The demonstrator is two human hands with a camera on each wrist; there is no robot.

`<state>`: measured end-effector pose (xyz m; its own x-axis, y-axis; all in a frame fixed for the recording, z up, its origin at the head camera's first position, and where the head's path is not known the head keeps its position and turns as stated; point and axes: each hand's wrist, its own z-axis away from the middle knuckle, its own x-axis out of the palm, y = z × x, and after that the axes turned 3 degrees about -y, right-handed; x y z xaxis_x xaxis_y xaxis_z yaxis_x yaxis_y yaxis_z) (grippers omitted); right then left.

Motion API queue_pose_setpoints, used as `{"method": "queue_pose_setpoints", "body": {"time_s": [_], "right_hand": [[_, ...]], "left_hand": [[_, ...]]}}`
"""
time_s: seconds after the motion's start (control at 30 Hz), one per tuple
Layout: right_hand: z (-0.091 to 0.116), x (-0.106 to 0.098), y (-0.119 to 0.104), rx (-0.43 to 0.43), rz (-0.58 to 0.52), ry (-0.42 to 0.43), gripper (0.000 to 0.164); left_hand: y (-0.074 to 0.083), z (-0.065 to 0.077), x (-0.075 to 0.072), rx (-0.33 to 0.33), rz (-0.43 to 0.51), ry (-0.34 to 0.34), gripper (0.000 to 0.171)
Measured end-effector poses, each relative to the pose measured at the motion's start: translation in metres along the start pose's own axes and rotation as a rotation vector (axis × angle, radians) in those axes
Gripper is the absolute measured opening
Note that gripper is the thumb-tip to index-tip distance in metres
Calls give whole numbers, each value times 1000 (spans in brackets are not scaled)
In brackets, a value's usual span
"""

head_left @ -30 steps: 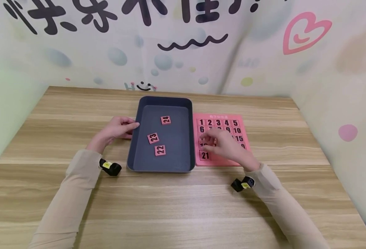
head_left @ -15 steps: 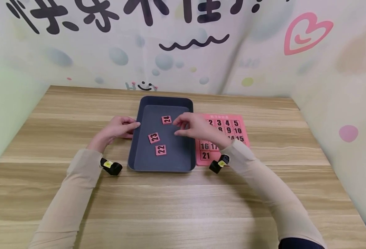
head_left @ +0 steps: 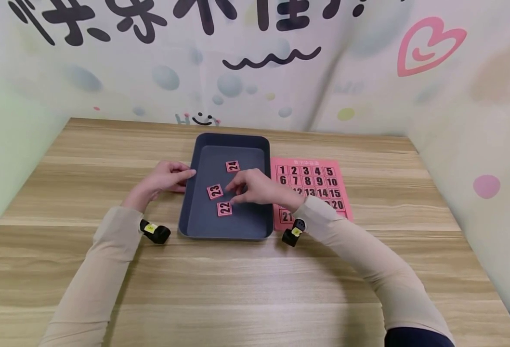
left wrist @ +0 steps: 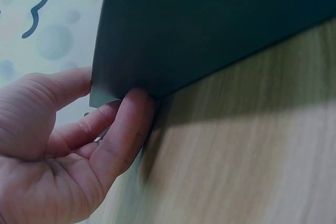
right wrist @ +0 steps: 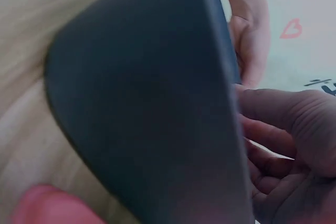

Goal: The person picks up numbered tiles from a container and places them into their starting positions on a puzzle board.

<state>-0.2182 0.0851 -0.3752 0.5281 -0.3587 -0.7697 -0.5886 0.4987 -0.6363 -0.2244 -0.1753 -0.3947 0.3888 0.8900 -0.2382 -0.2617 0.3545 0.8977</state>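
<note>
A dark blue-grey tray [head_left: 246, 227] holds three pink number tiles: tile 24 [head_left: 232, 166], tile 23 [head_left: 215, 191] and tile 22 [head_left: 224, 208]. My left hand [head_left: 168, 177] holds the tray's left side, thumb on the rim and fingers against the outer wall, as the left wrist view also shows. Over the tray, my right hand [head_left: 256, 188] has thumb and forefinger apart beside tiles 23 and 22, with nothing visible between them. In the right wrist view the tray wall hides its fingertips. A pink number board [head_left: 343, 169] lies right of the tray, partly under my right forearm.
The wooden table [head_left: 220, 294] runs up to a printed wall [head_left: 246, 103] behind the tray. Rows of numbered tiles fill much of the board. A black wrist camera [head_left: 155, 232] sits on my left cuff, another [head_left: 294, 233] on my right.
My right hand has moved left from above the number board into the tray, then down toward tiles 23 and 22. The left hand and the tray stay put.
</note>
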Motion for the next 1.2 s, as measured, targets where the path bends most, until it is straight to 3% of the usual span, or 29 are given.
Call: {"method": "queue_pose_setpoints", "body": {"time_s": [0.23, 0.67, 1.0, 1.2], "right_hand": [[1, 11, 0, 20, 27, -40, 32], [3, 24, 0, 58, 80, -22, 31], [6, 24, 0, 28, 97, 2, 27], [15, 15, -3, 52, 65, 57, 29]], "left_hand": [[0, 0, 0, -3, -3, -2, 41], [0, 0, 0, 8, 3, -8, 41], [0, 1, 0, 2, -2, -2, 40], [-2, 0, -1, 9, 5, -5, 40]]}}
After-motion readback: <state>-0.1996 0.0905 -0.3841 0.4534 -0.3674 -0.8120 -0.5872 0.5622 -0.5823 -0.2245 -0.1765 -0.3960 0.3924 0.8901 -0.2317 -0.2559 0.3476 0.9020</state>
